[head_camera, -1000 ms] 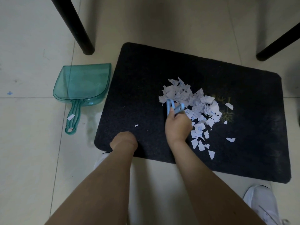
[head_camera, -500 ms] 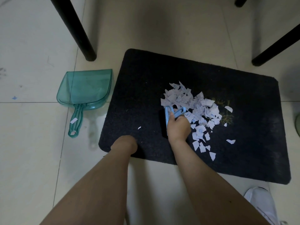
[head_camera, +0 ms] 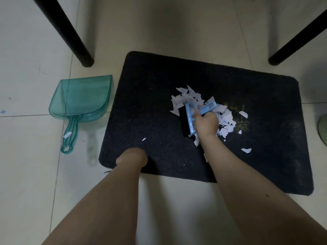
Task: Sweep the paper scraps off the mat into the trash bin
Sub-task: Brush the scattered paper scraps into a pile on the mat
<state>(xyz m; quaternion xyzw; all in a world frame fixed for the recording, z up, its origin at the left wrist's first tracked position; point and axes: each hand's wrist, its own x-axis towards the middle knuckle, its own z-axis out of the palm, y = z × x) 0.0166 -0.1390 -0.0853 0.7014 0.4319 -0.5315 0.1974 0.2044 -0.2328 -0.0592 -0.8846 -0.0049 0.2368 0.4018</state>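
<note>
While the right hand (head_camera: 206, 123) is gripping the light blue brush (head_camera: 194, 117) by its handle, its fingers are curling round the plastic and its bristles are lying dark against the mat (head_camera: 150, 96), hard to tell from the pile. Paper scraps (head_camera: 187, 98) are lying heaped on the middle of the mat, partly hidden behind the brush and the hand, with a few strays (head_camera: 246, 150) sitting apart toward the mat's right and one (head_camera: 143, 139) toward its left. At the mat's near left corner the left hand (head_camera: 131, 159) is resting, its fingers tucked out of sight under the wrist, so I cannot tell how they lie. Just beside the mat's left edge a green dustpan (head_camera: 81, 101) is lying on the floor (head_camera: 31, 183), a scrap (head_camera: 67, 135) on its handle. Beyond the mat two black furniture legs (head_camera: 70, 32) are running out of frame.
</note>
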